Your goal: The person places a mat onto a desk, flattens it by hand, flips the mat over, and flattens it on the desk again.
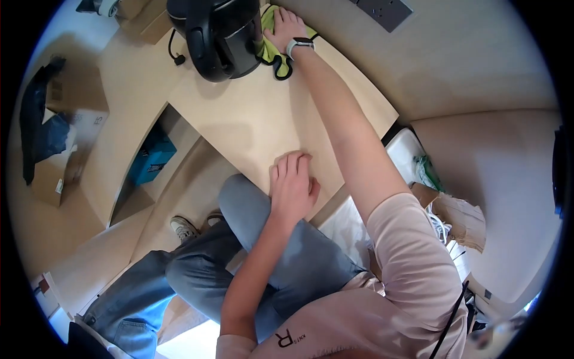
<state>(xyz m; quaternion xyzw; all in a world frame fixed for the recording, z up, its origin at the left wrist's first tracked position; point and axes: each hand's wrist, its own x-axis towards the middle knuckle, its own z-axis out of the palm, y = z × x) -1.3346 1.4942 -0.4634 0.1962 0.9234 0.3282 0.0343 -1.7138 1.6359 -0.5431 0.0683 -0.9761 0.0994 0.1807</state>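
Note:
My right hand (287,30), with a watch on the wrist, lies palm down on a green cloth (287,67) with black edging, fingers stretched out. The cloth is on the pale wooden tabletop (239,119), right beside a black appliance with a handle (230,42). Near the front edge of the tabletop rests my left hand (293,179), palm down, its fingers slightly bent and apart, with nothing in it.
A plug (179,59) lies left of the appliance. Below the tabletop, a shelf holds a teal box (153,157). Cardboard boxes (84,113) stand at left. Another person's jeans (128,293) show at lower left. Torn cardboard (463,218) and white cables are at right.

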